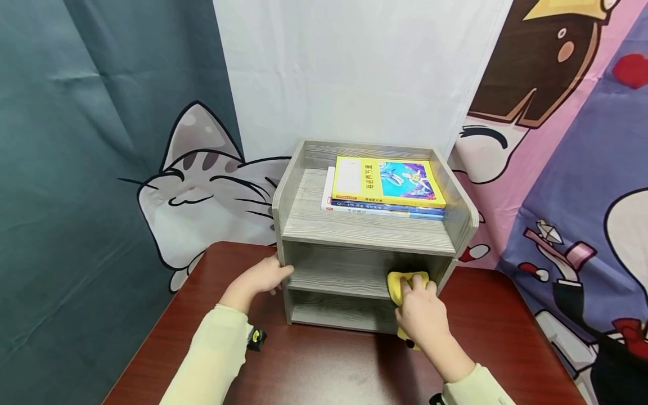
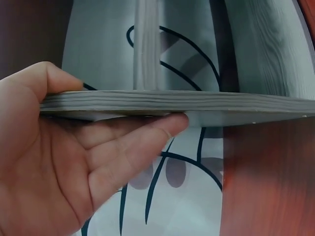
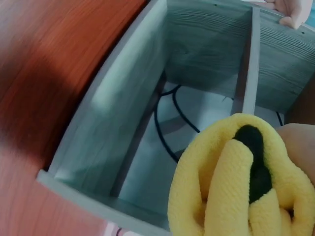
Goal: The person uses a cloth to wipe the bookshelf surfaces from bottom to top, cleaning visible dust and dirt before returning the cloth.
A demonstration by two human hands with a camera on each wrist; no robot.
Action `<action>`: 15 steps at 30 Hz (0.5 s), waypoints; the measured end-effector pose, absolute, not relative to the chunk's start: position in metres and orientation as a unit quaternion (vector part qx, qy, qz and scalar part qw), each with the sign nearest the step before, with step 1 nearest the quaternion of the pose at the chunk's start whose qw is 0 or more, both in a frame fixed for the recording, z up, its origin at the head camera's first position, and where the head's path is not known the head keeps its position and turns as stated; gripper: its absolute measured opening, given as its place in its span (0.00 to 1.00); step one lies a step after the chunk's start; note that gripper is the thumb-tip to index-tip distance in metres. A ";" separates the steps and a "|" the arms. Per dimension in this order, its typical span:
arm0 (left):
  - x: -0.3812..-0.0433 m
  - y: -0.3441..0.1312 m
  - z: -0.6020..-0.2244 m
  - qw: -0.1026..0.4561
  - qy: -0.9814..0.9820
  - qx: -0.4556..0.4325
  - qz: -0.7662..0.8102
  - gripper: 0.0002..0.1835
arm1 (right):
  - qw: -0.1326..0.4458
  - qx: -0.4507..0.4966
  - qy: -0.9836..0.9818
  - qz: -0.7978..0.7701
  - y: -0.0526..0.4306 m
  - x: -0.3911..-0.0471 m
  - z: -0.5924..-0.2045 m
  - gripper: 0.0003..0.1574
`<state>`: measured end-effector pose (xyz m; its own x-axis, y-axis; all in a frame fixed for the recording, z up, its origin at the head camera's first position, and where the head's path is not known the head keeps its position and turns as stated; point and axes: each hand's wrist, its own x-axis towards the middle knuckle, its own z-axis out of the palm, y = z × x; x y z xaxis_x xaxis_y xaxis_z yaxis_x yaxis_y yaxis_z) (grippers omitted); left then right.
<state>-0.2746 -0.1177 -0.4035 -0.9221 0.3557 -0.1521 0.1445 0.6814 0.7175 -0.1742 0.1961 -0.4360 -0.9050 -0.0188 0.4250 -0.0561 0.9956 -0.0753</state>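
A small grey wood-grain desktop shelf point(image 1: 364, 238) stands on the table. My left hand point(image 1: 260, 275) grips the front edge of its left side panel; in the left wrist view the thumb lies on one face of that panel point(image 2: 221, 102) and the fingers on the other. My right hand point(image 1: 424, 309) holds a bunched yellow cloth point(image 1: 396, 284) at the right end of the middle board. The right wrist view shows the cloth point(image 3: 229, 182) as fluffy and folded, with a black patch. It hides most of the right hand there.
Several stacked books, a yellow one point(image 1: 354, 180) on top, lie on the shelf's upper board. The reddish-brown table point(image 1: 324, 365) extends to both sides and in front. Behind hang a white curtain point(image 1: 354, 67) and cartoon-printed cloths point(image 1: 207, 219).
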 end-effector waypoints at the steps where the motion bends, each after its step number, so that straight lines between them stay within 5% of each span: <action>1: -0.275 -0.118 -0.403 0.143 0.908 0.138 0.369 0.24 | 0.215 0.024 -0.975 0.042 0.197 -0.175 -0.435 0.33; 7: -0.278 -0.116 -0.396 0.132 0.918 0.126 0.353 0.20 | 0.203 0.026 -0.978 0.036 0.190 -0.181 -0.429 0.24; 15: -0.278 -0.113 -0.395 0.122 0.908 0.101 0.388 0.22 | 0.194 0.044 -0.979 0.031 0.149 -0.194 -0.429 0.26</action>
